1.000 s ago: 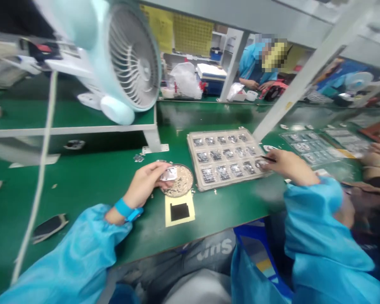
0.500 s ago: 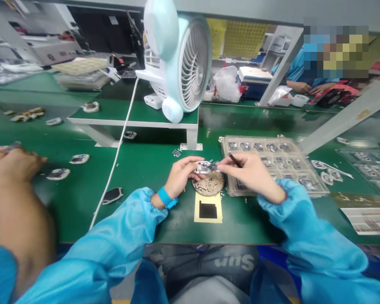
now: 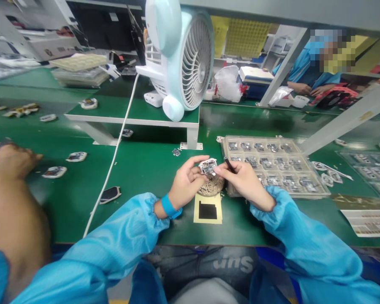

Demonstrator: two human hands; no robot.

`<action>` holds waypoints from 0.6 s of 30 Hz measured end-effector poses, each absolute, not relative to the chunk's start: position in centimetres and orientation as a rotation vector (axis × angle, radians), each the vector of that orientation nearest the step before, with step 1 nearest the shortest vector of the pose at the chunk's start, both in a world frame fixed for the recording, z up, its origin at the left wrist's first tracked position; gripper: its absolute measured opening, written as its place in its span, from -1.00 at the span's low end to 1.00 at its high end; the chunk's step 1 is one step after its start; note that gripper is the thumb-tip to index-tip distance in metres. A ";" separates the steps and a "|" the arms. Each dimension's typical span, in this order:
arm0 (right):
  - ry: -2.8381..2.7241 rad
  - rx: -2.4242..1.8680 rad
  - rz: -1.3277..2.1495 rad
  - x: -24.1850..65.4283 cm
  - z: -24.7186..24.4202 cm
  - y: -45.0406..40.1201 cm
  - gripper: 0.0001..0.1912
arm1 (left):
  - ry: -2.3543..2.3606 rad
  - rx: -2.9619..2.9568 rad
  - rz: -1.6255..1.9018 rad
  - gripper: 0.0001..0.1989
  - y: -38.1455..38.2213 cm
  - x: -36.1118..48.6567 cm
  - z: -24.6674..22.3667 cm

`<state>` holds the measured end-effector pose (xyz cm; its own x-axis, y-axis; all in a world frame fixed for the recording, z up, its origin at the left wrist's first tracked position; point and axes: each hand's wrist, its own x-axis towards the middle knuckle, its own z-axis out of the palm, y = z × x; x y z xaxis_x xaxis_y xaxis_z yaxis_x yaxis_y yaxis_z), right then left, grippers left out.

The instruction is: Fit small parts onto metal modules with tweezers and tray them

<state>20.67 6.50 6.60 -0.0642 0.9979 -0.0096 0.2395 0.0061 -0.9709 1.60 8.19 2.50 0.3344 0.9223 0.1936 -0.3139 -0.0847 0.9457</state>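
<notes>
My left hand [image 3: 188, 179] is closed on the edge of a small white-framed electronic housing [image 3: 208, 167], with a circuit board showing in it. Thumb and forefinger of my right hand [image 3: 239, 177] touch the housing's right side. A slim black tool [image 3: 229, 164], perhaps tweezers, sticks up from my right hand's grip; its lower end is hidden. Below the housing is a round dish [image 3: 211, 188] full of tiny metal parts, partly covered by my hands. Nearer me, a yellow sheet [image 3: 220, 217] carries a black patch [image 3: 208, 211].
A clear compartment tray [image 3: 315, 192] of circuit boards stands to the right. A fan [image 3: 194, 63] sits on a raised shelf [image 3: 114, 112], its white cable [image 3: 114, 156] crossing the bench. Several housings [image 3: 54, 172] lie on the left, near another person's hand [image 3: 15, 162].
My right hand has moved left and slightly down. The circuit board it held at the housing's right side now appears to lie in the housing, which is tilted more toward me.
</notes>
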 end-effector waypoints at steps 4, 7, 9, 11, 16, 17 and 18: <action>-1.385 -1.348 1.148 20.5 6.7 6.5 -0.70 | 0.658 1.319 1.183 -0.51 8.0 1.8 2.3; -1.370 -1.347 1.147 20.5 6.6 6.6 -0.69 | 0.678 1.388 1.214 -0.54 7.9 1.9 2.1; -1.364 -1.343 1.142 20.6 6.5 6.6 -0.68 | 0.689 1.458 1.252 -0.57 8.0 1.9 2.0; -1.360 -1.338 1.134 20.6 6.4 6.6 -0.67 | 0.703 1.546 1.298 -0.59 8.1 1.9 1.9; -1.392 -1.334 1.048 20.5 5.8 6.5 -0.66 | 0.756 1.631 1.345 -0.60 8.2 1.6 2.0; -1.390 -1.317 0.994 20.4 5.7 6.4 -0.66 | 0.738 1.558 1.323 -0.59 8.2 1.6 2.1; -1.388 -1.290 0.948 20.3 5.6 6.4 -0.65 | 0.707 1.457 1.286 -0.58 8.2 1.6 2.2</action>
<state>20.28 6.36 5.58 0.0429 0.9885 0.1450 0.2249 0.1318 -0.9654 1.65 8.22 2.23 0.2563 0.9023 0.3467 -0.1911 -0.3043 0.9332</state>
